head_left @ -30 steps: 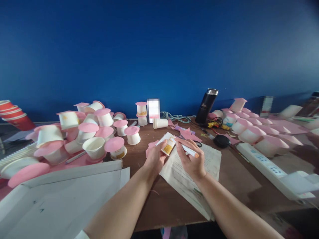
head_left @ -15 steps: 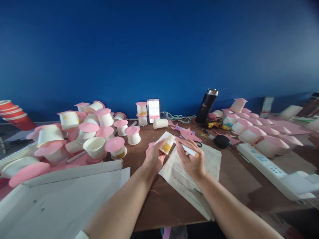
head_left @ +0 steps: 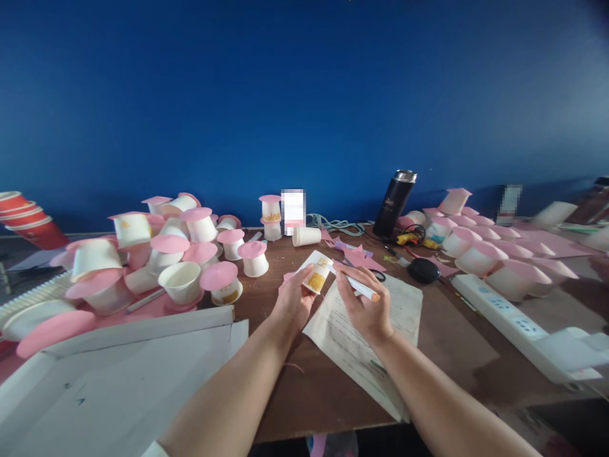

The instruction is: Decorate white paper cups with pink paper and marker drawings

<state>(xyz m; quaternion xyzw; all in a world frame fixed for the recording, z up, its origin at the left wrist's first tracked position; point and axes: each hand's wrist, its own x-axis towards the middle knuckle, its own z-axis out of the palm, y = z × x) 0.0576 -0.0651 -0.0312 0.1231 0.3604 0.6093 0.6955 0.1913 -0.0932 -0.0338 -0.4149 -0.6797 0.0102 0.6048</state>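
Observation:
My left hand (head_left: 294, 299) is closed around a small white paper cup (head_left: 318, 274) that carries yellow-orange colouring and a drawn grid shape. The cup is tilted, its side turned toward my right hand. In my right hand (head_left: 368, 304) sits a white marker with an orange end (head_left: 358, 287), gripped like a pen, its tip at or very near the cup's upper side. A printed sheet of paper (head_left: 347, 355) lies on the table under both hands. Pink paper scraps (head_left: 361, 259) lie just behind the cup.
Many white cups with pink paper tops (head_left: 166, 244) crowd the left, beside a white box lid (head_left: 143, 381). More pink-topped cups (head_left: 480, 254) stand right, near a power strip (head_left: 499, 308), a black round case (head_left: 423, 270) and a black thermos (head_left: 394, 203).
The cup has turned slightly in my left hand, and its drawn side faces a little differently. My right hand and the marker stay almost in place.

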